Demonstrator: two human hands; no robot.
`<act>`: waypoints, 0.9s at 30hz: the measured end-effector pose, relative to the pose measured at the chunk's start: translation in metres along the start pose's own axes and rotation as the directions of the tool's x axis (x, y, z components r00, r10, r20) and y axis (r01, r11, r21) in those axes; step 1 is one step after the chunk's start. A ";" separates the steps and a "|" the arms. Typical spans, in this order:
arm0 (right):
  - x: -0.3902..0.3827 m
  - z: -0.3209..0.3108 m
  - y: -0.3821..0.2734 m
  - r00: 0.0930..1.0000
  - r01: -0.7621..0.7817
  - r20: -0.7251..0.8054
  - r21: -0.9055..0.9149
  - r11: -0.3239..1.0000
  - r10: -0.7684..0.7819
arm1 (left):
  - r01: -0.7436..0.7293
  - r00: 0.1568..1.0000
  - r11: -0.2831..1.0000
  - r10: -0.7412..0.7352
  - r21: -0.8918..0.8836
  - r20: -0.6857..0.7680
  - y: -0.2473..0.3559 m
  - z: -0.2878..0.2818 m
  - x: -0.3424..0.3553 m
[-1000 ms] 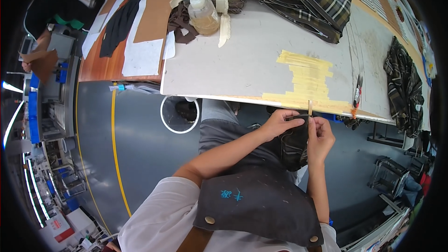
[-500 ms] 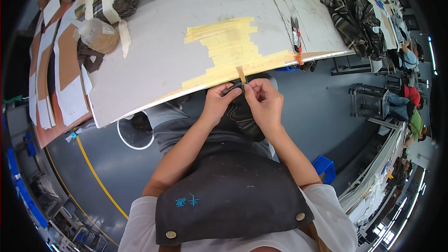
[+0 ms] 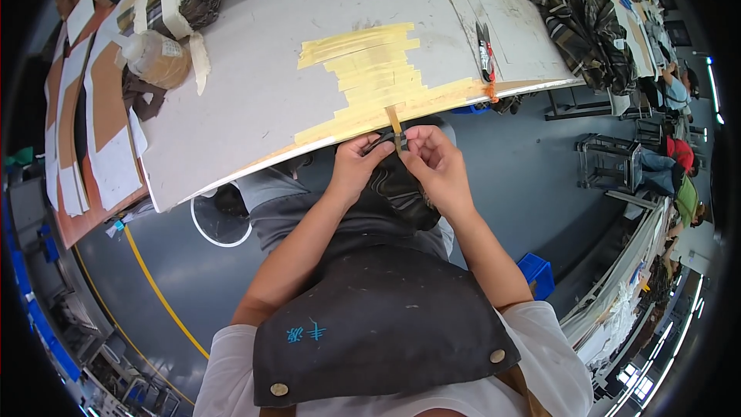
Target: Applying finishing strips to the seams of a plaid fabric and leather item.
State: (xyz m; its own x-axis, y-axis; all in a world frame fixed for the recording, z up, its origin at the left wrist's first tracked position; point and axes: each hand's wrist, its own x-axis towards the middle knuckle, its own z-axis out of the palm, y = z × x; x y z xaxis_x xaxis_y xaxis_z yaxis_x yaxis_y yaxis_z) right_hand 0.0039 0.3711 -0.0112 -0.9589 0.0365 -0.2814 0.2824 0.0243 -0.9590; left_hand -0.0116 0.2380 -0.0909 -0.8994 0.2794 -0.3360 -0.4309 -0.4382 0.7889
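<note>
At the near edge of the table, my left hand (image 3: 356, 168) pinches the edge of a dark plaid cloth piece (image 3: 401, 194) between thumb and fingers. My right hand (image 3: 438, 166) pinches the same piece just to the right. Between my fingertips runs a narrow brownish-yellow strip (image 3: 394, 120), its upper end lying over the table edge; I cannot tell whether it is tape or metal. The cloth hangs down over my lap, and its held edge is partly hidden by my fingers. Beyond the strip, rows of yellow tape (image 3: 374, 69) cover the tabletop.
Red-and-black snips (image 3: 485, 54) lie to the right on the table (image 3: 231, 108). A plastic bottle (image 3: 158, 58) and a taped plaid bundle (image 3: 189, 0) sit at left. Plaid garments lie far back and right. Below are a white-rimmed bin (image 3: 220, 216) and a blue crate (image 3: 536, 276).
The fingers of my right hand have shifted slightly on the cloth around the strip, showing more of the strip's lower part. The whole view has moved a little; both hands stay at the table edge.
</note>
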 end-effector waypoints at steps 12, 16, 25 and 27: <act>0.019 0.007 0.005 0.996 -0.058 -0.064 0.137 0.989 0.068 | 0.000 1.000 0.999 0.001 0.046 -0.013 0.002 0.004 0.000; 0.011 -0.005 -0.001 0.983 -0.139 0.142 0.197 0.971 0.112 | 0.027 1.000 0.998 -0.027 0.050 0.001 0.004 0.001 0.003; -0.047 -0.025 0.026 0.997 0.010 0.081 -0.165 0.986 0.004 | -0.340 0.937 0.713 0.315 0.613 0.153 0.004 -0.007 -0.026; -0.066 -0.028 0.022 0.996 0.010 0.091 -0.275 0.961 0.016 | -0.319 0.945 0.669 0.273 0.671 0.178 0.019 -0.005 -0.050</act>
State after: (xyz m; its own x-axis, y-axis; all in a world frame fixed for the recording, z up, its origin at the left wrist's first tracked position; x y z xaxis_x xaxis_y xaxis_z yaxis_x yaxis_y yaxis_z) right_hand 0.0746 0.3971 -0.0131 -0.9528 -0.0545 -0.2985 0.2697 0.2989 -0.9154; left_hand 0.0252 0.2115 -0.0617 -0.9550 0.2965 -0.0110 0.0480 0.1910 0.9804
